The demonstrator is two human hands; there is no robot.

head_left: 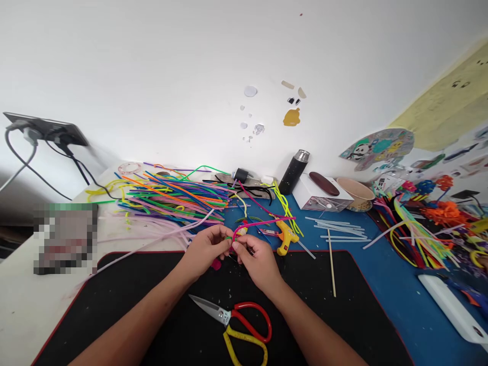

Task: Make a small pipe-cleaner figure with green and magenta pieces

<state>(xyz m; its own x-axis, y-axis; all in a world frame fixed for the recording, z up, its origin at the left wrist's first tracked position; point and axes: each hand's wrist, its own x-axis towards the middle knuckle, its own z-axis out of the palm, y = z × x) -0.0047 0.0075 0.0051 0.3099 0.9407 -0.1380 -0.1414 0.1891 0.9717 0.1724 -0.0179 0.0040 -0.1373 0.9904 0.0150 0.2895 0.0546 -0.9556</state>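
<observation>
Over the back of the black mat (305,305), my left hand (209,249) and my right hand (256,258) meet with their fingertips close together. Between them is a magenta pipe cleaner (263,222), bent into a curve at the fingers, its long end reaching right. My right thumb and fingers pinch it. A small bit of green shows at my left fingertips, which are closed on it; its full shape is hidden. A dark pink piece (216,264) shows just below my left hand. Scissors (224,316) with one red and one yellow handle lie nearer me on the mat.
A heap of coloured pipe cleaners (171,195) lies at back left. Behind my right hand is a yellow glue gun (285,238), with clear glue sticks (339,227) and a wooden stick (331,269) farther right. A black flask (294,173) leans against the wall beside a white box (320,195).
</observation>
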